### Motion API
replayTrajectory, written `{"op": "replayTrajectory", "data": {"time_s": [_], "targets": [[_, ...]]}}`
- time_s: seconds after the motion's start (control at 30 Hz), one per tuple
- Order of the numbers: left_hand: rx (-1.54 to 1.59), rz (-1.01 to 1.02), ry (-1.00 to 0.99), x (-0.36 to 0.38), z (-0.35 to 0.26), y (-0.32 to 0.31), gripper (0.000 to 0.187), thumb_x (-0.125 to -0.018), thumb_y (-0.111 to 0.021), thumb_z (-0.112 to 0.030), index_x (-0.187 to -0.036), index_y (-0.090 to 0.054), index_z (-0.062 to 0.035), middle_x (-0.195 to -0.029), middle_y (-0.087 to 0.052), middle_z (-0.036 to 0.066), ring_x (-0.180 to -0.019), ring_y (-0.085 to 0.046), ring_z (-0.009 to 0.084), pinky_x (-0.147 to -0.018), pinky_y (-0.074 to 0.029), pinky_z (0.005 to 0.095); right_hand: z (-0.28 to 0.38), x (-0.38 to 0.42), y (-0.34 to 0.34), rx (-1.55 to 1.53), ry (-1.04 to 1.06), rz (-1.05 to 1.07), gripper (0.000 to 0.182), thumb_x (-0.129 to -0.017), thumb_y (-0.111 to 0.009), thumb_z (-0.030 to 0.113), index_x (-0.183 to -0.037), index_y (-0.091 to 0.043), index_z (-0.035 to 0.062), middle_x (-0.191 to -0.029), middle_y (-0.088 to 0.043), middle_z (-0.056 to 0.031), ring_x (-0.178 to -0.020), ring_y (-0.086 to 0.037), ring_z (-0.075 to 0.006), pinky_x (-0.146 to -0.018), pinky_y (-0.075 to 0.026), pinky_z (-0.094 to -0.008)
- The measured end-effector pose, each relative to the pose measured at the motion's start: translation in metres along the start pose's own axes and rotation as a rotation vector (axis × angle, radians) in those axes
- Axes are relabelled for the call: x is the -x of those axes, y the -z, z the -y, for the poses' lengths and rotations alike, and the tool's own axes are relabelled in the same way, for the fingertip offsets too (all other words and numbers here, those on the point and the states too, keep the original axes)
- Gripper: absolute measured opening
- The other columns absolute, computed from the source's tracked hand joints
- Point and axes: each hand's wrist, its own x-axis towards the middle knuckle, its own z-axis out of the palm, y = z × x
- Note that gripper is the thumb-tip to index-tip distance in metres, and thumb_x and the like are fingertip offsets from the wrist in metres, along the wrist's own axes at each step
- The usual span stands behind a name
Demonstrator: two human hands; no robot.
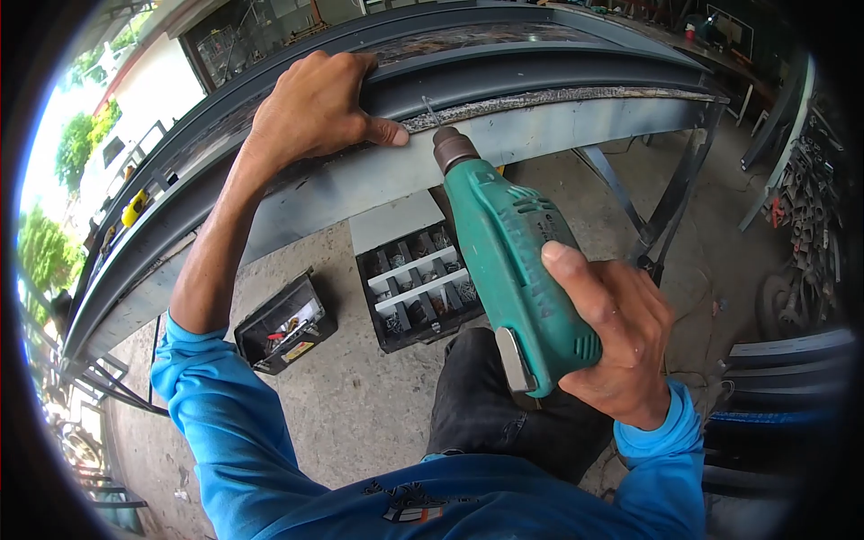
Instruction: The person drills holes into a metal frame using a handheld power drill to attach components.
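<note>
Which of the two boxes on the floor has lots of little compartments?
The box nearer the drill, the sectioned box: pale dividers split it into rows. The smaller box, farther left in the picture, shows no such rows.

We record one power drill (pixel 508 261): green housing (pixel 477 207), brown chuck (pixel 453 148), thin bit (pixel 430 110); slanting across the picture's centre, tip toward the top. We record one dark grey metal channel (pixel 540 76): long, spanning the upper picture; contact with bit unclear.

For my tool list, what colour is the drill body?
Green; the drill body shows best in the head view.
</note>
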Motion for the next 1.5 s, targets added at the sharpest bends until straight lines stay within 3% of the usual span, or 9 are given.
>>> {"op": "replayTrajectory", "data": {"time_s": [0.1,0.37,0.43,0.57,0.67,1.07,1.23,1.33,1.5], "targets": [[0.012,-0.007,0.011,0.000,0.000,0.000,0.076,-0.052,-0.086,-0.046,-0.102,-0.065,0.0063,-0.075,-0.067,0.022,-0.071,-0.069,0.0317,-0.076,-0.052,0.0388,-0.001,-0.009,0.006,-0.064,-0.033,0.012,0.077,-0.063,-0.082,0.020,-0.134,-0.052,0.0223,-0.066,-0.049,-0.0011,-0.055,-0.050,-0.0158,-0.049,-0.038,-0.0334],[0.002,0.008,0.029,0.002,-0.006,0.004,0.074,-0.051,-0.087,-0.046,-0.099,-0.065,0.0061,-0.070,-0.065,0.023,-0.069,-0.068,0.0315,-0.073,-0.051,0.0385,-0.001,-0.018,0.022,0.010,-0.016,0.102,0.082,-0.060,-0.079,0.011,-0.135,-0.051,0.0281,-0.064,-0.047,-0.0006,-0.054,-0.049,-0.0171,-0.050,-0.037,-0.0349],[0.001,0.002,0.025,0.002,-0.005,0.004,0.075,-0.050,-0.087,-0.047,-0.099,-0.065,0.0061,-0.071,-0.065,0.023,-0.070,-0.068,0.0310,-0.072,-0.051,0.0391,-0.003,-0.020,0.030,0.094,0.032,0.224,0.070,-0.066,-0.079,0.019,-0.130,-0.053,0.0144,-0.072,-0.058,-0.0050,-0.059,-0.056,-0.0227,-0.056,-0.043,-0.0373],[-0.037,-0.004,0.046,0.001,-0.004,0.001,0.075,-0.051,-0.086,-0.048,-0.097,-0.065,0.0059,-0.072,-0.066,0.022,-0.071,-0.068,0.0302,-0.071,-0.050,0.0394,-0.006,-0.019,0.027,0.088,0.055,0.190,0.070,-0.066,-0.079,0.017,-0.131,-0.052,0.0131,-0.074,-0.061,-0.0072,-0.061,-0.059,-0.0237,-0.056,-0.046,-0.0374],[-0.009,0.039,0.038,-0.003,-0.001,0.001,0.074,-0.051,-0.086,-0.049,-0.095,-0.065,0.0056,-0.072,-0.066,0.021,-0.070,-0.067,0.0298,-0.070,-0.050,0.0397,-0.006,-0.017,0.023,-0.069,-0.074,0.125,0.070,-0.066,-0.078,0.012,-0.131,-0.051,0.0118,-0.078,-0.063,-0.0095,-0.063,-0.062,-0.0247,-0.057,-0.048,-0.0368],[0.002,0.087,0.063,-0.001,-0.006,0.009,0.086,-0.055,-0.083,-0.059,-0.101,-0.062,0.0104,-0.066,-0.064,0.021,-0.065,-0.067,0.0307,-0.069,-0.052,0.0407,-0.009,-0.022,0.033,-0.092,-0.109,0.237,0.065,-0.071,-0.071,0.003,-0.132,-0.051,0.0109,-0.087,-0.066,-0.0120,-0.069,-0.065,-0.0243,-0.060,-0.051,-0.0368],[-0.033,0.094,0.052,-0.001,-0.005,0.006,0.086,-0.055,-0.082,-0.060,-0.102,-0.062,0.0096,-0.063,-0.062,0.019,-0.064,-0.067,0.0296,-0.069,-0.052,0.0400,-0.013,-0.025,0.024,-0.350,-0.089,0.056,0.061,-0.073,-0.063,-0.001,-0.132,-0.048,0.0042,-0.106,-0.065,-0.0183,-0.090,-0.067,-0.0340,-0.082,-0.053,-0.0376],[-0.021,0.041,0.053,0.002,-0.002,0.001,0.084,-0.055,-0.082,-0.059,-0.100,-0.063,0.0090,-0.061,-0.062,0.016,-0.065,-0.066,0.0283,-0.068,-0.051,0.0383,-0.029,-0.034,0.030,-0.458,-0.076,0.046,0.060,-0.073,-0.061,0.000,-0.131,-0.047,0.0019,-0.112,-0.064,-0.0194,-0.095,-0.065,-0.0377,-0.088,-0.051,-0.0379],[-0.016,0.059,0.070,0.001,-0.007,0.006,0.074,-0.055,-0.084,-0.055,-0.091,-0.064,0.0057,-0.064,-0.063,0.018,-0.063,-0.065,0.0286,-0.065,-0.050,0.0401,-0.015,-0.021,0.027,-0.312,-0.111,0.206,0.064,-0.073,-0.060,-0.001,-0.135,-0.044,0.0032,-0.122,-0.059,-0.0197,-0.109,-0.061,-0.0319,-0.095,-0.045,-0.0365]]}}
